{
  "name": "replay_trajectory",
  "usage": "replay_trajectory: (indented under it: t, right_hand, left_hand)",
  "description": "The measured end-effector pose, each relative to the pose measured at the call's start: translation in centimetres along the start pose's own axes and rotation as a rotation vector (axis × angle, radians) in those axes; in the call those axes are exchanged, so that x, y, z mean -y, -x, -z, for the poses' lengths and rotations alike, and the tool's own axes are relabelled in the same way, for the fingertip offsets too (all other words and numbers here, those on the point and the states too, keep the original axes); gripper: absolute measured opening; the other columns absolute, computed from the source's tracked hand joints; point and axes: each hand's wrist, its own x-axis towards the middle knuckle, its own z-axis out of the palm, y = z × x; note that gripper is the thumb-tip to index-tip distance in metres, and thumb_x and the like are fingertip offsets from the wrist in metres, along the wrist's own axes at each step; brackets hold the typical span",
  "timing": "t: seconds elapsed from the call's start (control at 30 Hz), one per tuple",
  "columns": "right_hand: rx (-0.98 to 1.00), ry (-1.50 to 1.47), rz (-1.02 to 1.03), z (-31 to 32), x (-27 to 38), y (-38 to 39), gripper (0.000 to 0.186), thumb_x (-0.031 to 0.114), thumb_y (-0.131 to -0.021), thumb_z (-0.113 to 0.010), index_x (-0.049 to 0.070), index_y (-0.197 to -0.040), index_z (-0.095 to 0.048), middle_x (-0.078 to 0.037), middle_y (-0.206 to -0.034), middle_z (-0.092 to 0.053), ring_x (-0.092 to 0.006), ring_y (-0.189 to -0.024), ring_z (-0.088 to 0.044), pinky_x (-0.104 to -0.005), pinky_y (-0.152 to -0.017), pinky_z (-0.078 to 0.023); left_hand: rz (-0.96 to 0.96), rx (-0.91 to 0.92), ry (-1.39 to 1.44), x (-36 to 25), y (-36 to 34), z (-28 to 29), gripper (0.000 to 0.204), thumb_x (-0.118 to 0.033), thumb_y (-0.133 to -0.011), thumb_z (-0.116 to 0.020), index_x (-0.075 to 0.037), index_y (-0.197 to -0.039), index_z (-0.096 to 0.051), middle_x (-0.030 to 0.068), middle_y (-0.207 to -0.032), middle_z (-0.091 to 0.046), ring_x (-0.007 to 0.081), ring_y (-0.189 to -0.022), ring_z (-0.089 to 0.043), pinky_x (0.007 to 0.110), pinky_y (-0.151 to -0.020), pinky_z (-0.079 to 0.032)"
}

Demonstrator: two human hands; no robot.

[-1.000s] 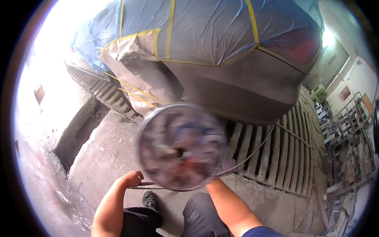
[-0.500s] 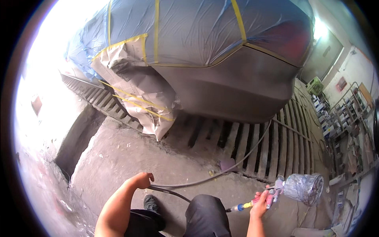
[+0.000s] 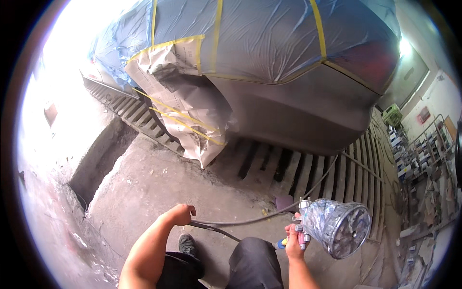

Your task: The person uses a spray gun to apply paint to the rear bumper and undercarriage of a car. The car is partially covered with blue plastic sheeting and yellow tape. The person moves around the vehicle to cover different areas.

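My right hand [image 3: 294,239] is closed round the handle of a spray gun [image 3: 302,226] at the lower right. Its wide paint cup [image 3: 332,226], wrapped in smeared film, tilts so that its round end faces me. A blue-and-yellow hose coupling [image 3: 281,243] shows below the grip. To the left, my left hand [image 3: 182,214] is curled round an air hose [image 3: 231,223], which doubles back there. Ahead stands a car with a dull grey rear bumper [image 3: 293,111]; neither hand touches it. Crumpled masking paper [image 3: 211,103] covers the wheel area, and plastic film [image 3: 255,38] with yellow tape covers the body above.
A slatted floor grate [image 3: 332,176] runs beneath the car, with the hose crossing it. A deep trench [image 3: 103,154] cuts the concrete at left. A rack with cans [image 3: 418,149] and a green crate [image 3: 391,114] stand along the right wall. A purple scrap [image 3: 284,203] lies near the grate.
The spray gun has swung left, closer to my knee, and its cup has turned toward me. My left hand stays on the hose. The car sits further right in view.
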Motion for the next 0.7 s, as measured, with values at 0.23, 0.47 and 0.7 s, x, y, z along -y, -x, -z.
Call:
replay_trajectory:
  t: [0.23, 0.47, 0.7]
  right_hand:
    - [-0.090, 0.020, 0.032, -2.1, 7.0, -1.7, 0.041, 0.019, -0.089, -0.053, 0.003, -0.125, -0.042, 0.000, -0.078, -0.054, -0.0046, -0.065, -0.044, -0.0188, -0.057, -0.036]
    - [0.079, 0.508, 0.139, -1.6, 20.0, -3.6, 0.041, 0.018, -0.090, -0.052, 0.000, -0.125, -0.041, -0.005, -0.082, -0.054, -0.0124, -0.074, -0.050, -0.0262, -0.066, -0.042]
    - [0.209, 0.646, 0.168, -3.0, 35.6, -6.4, 0.025, 0.011, -0.093, -0.042, -0.001, -0.115, -0.047, -0.009, -0.085, -0.055, -0.0180, -0.078, -0.053, -0.0304, -0.072, -0.043]
  left_hand:
    - [0.028, -0.058, 0.224, 1.4, 0.6, 0.2, 0.029, -0.004, -0.074, -0.045, -0.009, -0.098, -0.062, 0.0187, -0.089, -0.064, 0.0333, -0.088, -0.061, 0.039, -0.077, -0.048]
    - [0.128, -0.167, 0.465, -2.4, 6.5, 3.7, 0.023, -0.011, -0.081, -0.047, -0.008, -0.100, -0.059, 0.0224, -0.086, -0.062, 0.0382, -0.087, -0.060, 0.044, -0.077, -0.047]
    - [-0.078, -0.067, 0.463, -6.2, 13.2, 6.8, 0.021, -0.012, -0.077, -0.049, -0.008, -0.095, -0.060, 0.0221, -0.100, -0.055, 0.0392, -0.087, -0.058, 0.044, -0.079, -0.047]
